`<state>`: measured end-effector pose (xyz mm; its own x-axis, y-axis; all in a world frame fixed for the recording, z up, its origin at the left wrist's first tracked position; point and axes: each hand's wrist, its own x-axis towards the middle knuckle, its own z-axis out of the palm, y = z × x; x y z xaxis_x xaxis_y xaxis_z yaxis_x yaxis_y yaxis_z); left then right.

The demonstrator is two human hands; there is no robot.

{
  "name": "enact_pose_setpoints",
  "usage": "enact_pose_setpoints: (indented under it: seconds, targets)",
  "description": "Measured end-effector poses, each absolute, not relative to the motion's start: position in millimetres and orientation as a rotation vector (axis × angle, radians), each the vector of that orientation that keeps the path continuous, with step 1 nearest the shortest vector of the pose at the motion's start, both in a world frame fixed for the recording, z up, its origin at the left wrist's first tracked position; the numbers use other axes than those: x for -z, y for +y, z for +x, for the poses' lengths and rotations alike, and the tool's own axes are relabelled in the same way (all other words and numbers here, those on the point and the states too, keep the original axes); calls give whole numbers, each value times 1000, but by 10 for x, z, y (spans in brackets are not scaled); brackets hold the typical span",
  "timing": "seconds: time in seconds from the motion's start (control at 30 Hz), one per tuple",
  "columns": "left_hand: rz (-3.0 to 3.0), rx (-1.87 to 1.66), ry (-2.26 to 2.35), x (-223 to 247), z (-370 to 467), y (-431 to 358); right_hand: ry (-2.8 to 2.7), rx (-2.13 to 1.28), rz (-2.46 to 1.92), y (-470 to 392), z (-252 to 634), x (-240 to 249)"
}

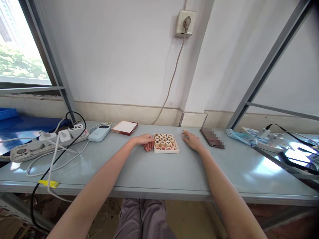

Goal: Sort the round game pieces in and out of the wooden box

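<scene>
A shallow white box (166, 151) stands on the grey table, filled with several round, pale Chinese chess pieces (162, 143) marked in black and red. My left hand (146, 141) is at the box's left side, its fingers curled and its fingertips against the rim. To the right of the box, my right hand (192, 141) lies low over the table with its fingers bent around a single Chinese chess piece (185, 130), which shows just past the fingertips. Part of that piece is hidden by the fingers.
A box lid (125, 127) lies at the back left, near a light blue power bank (99, 133). Power strips and cables (50, 146) crowd the left end. On the right are a dark phone (211, 137), partly blurred, and a blue plastic bag (240, 137). A wall rises behind the table.
</scene>
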<state>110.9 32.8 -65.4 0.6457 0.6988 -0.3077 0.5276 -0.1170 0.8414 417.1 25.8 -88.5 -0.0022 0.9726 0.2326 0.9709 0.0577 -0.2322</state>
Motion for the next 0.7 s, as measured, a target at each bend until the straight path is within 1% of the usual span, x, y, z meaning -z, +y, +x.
enact_pose_setpoints:
  seconds: [0.17,0.3,0.53,0.7]
  targets:
    - [1781,-204,969,663,1107,335,-2024,-132,-1695,288,4124,863]
    - [1779,-202,975,683,1100,355,-1988,-200,-1576,311,4089,882]
    - [1785,-197,967,683,1092,355,-2032,-163,-1628,308,4035,872]
    - [1808,-194,952,678,1082,355,-1949,-246,-1683,172,3961,705]
